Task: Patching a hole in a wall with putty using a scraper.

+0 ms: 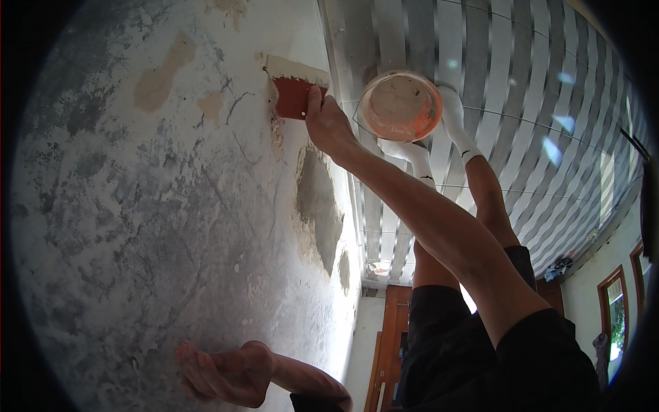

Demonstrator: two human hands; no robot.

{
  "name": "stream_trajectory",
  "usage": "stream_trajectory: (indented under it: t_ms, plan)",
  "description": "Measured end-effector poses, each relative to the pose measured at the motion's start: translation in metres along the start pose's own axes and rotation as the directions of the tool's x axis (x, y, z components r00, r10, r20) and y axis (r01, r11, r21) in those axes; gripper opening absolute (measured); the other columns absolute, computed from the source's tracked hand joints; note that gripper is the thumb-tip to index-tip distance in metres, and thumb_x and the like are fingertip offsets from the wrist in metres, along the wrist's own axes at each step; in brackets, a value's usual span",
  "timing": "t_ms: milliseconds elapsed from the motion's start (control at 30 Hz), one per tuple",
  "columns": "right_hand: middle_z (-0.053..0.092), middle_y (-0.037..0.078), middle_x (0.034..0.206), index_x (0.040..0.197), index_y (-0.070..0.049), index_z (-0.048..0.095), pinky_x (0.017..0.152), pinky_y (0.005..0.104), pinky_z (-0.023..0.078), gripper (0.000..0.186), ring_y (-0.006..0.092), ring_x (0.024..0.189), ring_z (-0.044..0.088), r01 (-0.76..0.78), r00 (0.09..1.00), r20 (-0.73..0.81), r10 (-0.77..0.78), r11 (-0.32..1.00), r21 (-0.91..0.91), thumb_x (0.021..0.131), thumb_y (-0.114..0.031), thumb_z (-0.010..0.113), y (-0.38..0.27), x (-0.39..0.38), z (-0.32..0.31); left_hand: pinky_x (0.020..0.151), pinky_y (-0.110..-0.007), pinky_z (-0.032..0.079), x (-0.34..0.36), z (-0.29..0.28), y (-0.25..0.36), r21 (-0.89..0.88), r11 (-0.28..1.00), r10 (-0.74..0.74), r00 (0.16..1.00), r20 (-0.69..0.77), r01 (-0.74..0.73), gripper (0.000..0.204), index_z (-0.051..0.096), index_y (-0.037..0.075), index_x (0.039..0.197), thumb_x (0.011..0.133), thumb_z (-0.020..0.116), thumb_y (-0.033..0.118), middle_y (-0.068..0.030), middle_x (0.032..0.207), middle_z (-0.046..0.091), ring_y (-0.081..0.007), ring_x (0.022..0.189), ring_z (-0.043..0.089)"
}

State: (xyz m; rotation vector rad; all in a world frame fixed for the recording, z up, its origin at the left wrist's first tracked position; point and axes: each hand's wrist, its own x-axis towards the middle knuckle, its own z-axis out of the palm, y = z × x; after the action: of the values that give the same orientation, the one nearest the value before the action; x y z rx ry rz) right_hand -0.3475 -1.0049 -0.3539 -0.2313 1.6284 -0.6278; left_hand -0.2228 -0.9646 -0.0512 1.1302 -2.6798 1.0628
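My right hand (pixel 327 123) grips a red putty knife (pixel 294 97) against the mottled white and grey wall (pixel 158 226), near the floor edge, with pale filler along the blade. Below the knife the wall shows a rough, flaking grey patch (pixel 314 199). My left hand (pixel 226 374) is low in the picture beside the wall, empty, with loosely curved fingers; whether it touches the wall I cannot tell. A round orange container (pixel 400 105) holding grey-beige filler stands by my white-socked feet (pixel 458 130).
The floor (pixel 535 137) has grey and white stripes and meets the wall along a long edge. My legs (pixel 487 192) reach across it. A wooden door (pixel 393 323), wood-framed windows (pixel 611 302) and a small heap of cloth (pixel 557 268) are farther off.
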Motion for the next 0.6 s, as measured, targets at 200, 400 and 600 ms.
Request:
stream_trajectory:
  t_ms: [200, 400, 600]
  plan:
    - [0.062, 0.033, 0.1, 0.109, 0.008, 0.048, 0.089, 0.0501, 0.045, 0.062, 0.0474, 0.099, 0.06, 0.021, 0.998, -0.056, -0.01, 0.981, 0.192, 0.101, -0.048, 0.025, -0.002, -0.013, -0.001, 0.097, -0.036, 0.041, -0.001, 0.0, -0.002, -0.03, 0.999, 0.009, 1.0, -0.015, -0.009, 0.015, 0.063, -0.001, 0.099, 0.097, 0.049, 0.006, -0.0151, 0.1, 0.071, -0.0246, 0.092, 0.07]
    - [0.061, 0.034, 0.098, 0.106, 0.007, 0.048, 0.087, 0.0506, 0.046, 0.057, 0.0482, 0.097, 0.06, -0.004, 0.996, -0.092, 0.018, 0.988, 0.154, 0.101, -0.046, 0.026, -0.011, -0.003, -0.004, 0.104, -0.04, 0.039, -0.003, -0.003, 0.002, 0.02, 1.0, -0.006, 0.999, 0.042, 0.005, 0.021, 0.062, -0.004, 0.102, 0.093, 0.043, -0.003, -0.0192, 0.099, 0.07, -0.0294, 0.094, 0.069]
    - [0.062, 0.035, 0.095, 0.103, 0.007, 0.048, 0.085, 0.0516, 0.047, 0.054, 0.0494, 0.094, 0.06, 0.055, 0.993, -0.113, -0.045, 0.994, 0.092, 0.101, -0.044, 0.029, -0.014, -0.009, 0.003, 0.102, -0.04, 0.041, -0.003, -0.004, 0.001, 0.019, 1.0, -0.018, 0.999, 0.032, 0.017, 0.02, 0.062, -0.003, 0.101, 0.093, 0.044, -0.003, -0.0189, 0.099, 0.07, -0.0287, 0.093, 0.07]
